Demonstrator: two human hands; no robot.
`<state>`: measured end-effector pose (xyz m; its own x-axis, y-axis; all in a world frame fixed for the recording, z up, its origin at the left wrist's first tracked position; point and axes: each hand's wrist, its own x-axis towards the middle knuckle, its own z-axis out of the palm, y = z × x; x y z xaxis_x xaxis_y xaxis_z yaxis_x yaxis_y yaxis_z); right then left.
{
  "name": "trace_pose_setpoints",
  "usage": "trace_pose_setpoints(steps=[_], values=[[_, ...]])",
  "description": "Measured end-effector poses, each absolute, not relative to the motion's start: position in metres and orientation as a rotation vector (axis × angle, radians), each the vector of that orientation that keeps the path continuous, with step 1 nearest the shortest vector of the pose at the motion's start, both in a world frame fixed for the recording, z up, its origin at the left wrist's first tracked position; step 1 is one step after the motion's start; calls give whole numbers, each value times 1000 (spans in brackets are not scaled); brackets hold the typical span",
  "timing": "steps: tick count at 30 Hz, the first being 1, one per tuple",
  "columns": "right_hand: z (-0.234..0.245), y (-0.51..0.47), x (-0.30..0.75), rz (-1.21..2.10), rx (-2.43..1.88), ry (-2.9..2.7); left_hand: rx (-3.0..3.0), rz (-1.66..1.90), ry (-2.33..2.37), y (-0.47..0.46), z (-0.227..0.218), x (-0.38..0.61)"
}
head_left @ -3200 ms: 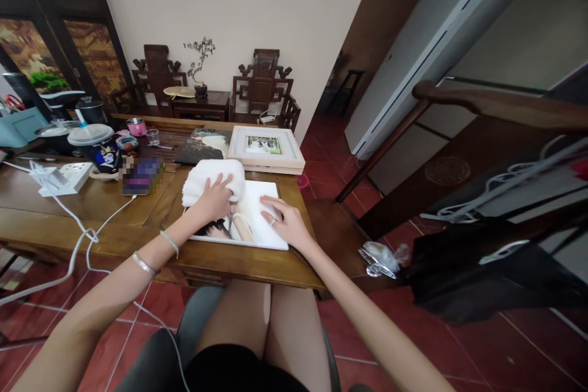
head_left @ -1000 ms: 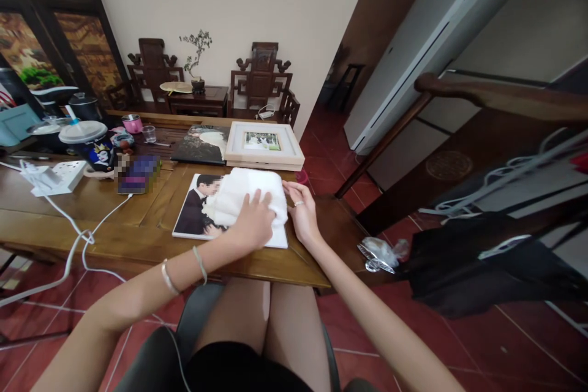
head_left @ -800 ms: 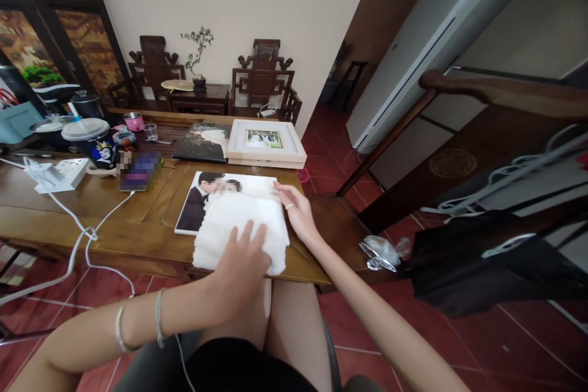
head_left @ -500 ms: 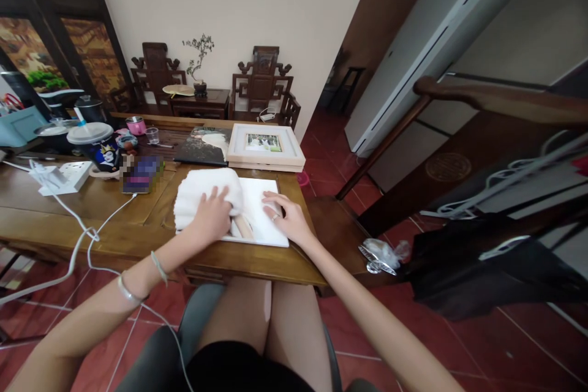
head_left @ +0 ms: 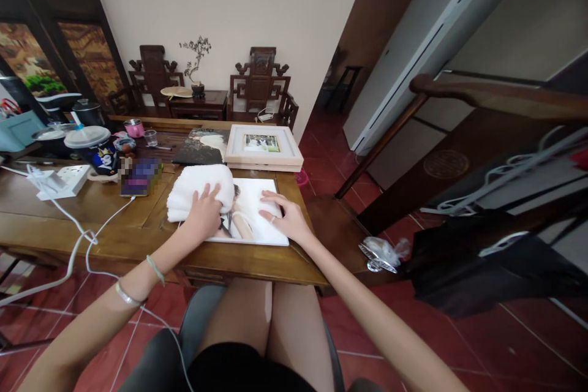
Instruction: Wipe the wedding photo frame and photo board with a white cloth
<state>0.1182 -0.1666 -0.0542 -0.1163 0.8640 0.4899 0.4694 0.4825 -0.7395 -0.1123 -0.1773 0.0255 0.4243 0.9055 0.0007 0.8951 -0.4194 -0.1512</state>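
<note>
A folded white towel (head_left: 195, 187) lies over the left part of a white-edged photo panel (head_left: 266, 229), which is flat on the wooden table. My left hand (head_left: 206, 211) grips the towel from above, its fingers bent over the fluffy cloth and pressing it down. Part of a printed figure shows on the panel to the right of the towel; the rest is covered. On the panel's right side rests my right hand (head_left: 287, 217), open, with thumb and fingers apart and touching the pale surface. A ring is on that hand.
Behind the panel are a light wooden picture frame (head_left: 265, 162) and a dark photo board (head_left: 197, 147). Further left stand a phone (head_left: 140, 177) on a cable, a lidded cup (head_left: 94, 150) and a power strip (head_left: 68, 180). A wooden chair (head_left: 340, 229) adjoins the table's right side.
My left hand and the towel have slid left across the panel, uncovering more of the printed figure. My right hand has stayed in nearly the same place.
</note>
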Motion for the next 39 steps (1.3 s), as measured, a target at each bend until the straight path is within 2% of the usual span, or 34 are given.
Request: trace_pose_setpoints(steps=[9,14,22,25,33,39], values=[[-56,-165,119,553,-1129,-1900,-2793,368,-1343,-284,39,-82],[-56,-165,119,552,-1137,-1935,-2756,176,-1438,-241,36,-80],[-58,-163,117,523,-1154,-1947,-2530,73,-1639,-142,31,-112],[-59,-162,117,517,-1150,-1942,-2522,95,-1617,-157,31,-112],[-60,-163,118,491,-1156,-1962,-2763,293,-1373,-279,32,-84],[-62,-162,118,452,-1178,-2013,-2713,196,-1456,-255,37,-85]])
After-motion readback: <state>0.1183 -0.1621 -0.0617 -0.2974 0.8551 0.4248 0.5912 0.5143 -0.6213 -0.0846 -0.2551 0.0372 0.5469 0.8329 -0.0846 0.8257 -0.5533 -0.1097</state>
